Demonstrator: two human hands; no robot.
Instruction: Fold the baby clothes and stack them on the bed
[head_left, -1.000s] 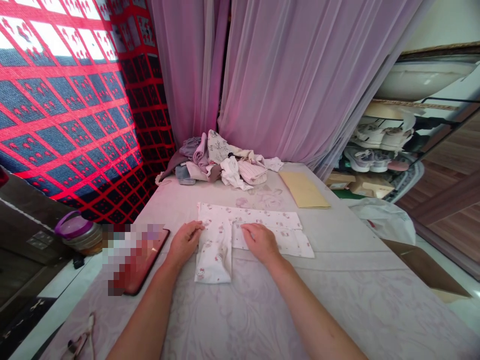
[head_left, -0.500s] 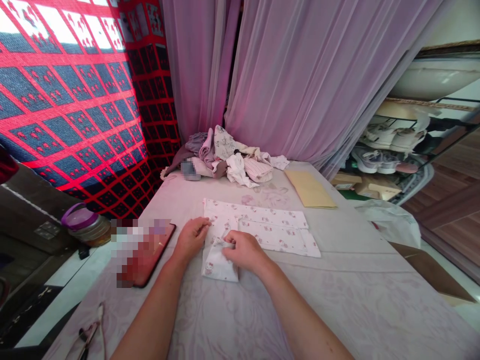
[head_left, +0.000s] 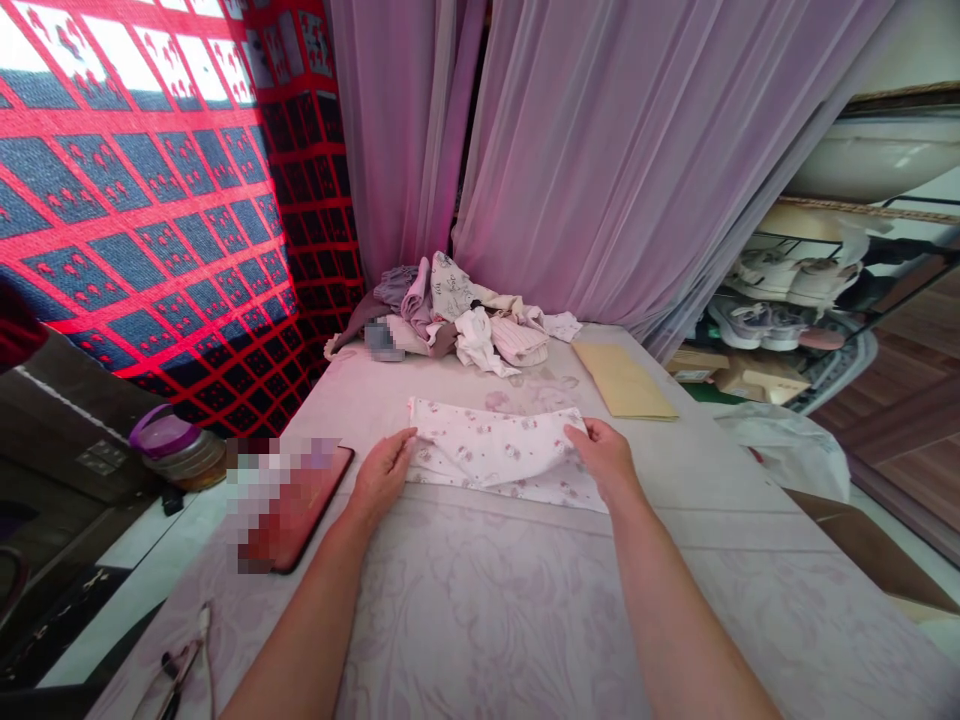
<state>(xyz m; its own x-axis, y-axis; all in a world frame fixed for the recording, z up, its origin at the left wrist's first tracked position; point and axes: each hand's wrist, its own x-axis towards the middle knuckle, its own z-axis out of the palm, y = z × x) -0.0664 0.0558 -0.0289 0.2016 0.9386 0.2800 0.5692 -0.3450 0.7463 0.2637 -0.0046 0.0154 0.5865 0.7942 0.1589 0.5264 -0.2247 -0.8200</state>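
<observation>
A white garment (head_left: 487,445) with small pink and red cartoon prints lies folded into a wide strip on the bed-like surface. My left hand (head_left: 384,465) pinches its left edge between thumb and fingers. At the other end, my right hand (head_left: 606,455) grips the upper right corner. The top layer sags slightly between both hands, and a lower layer shows along the front edge. Its folds hide whether it is trousers or a top.
A heap of crumpled clothes (head_left: 472,325) lies at the back, with a flat yellow folder-like piece (head_left: 626,380) to its right. On the left rest a red-screened phone (head_left: 300,510) and a white cable (head_left: 205,650). Shoes (head_left: 780,275) sit on a rack at the right.
My right hand has moved right and slightly away from me, carrying the near flap over to the right side. The garment is now one wide strip. My left hand stays at its left edge.
</observation>
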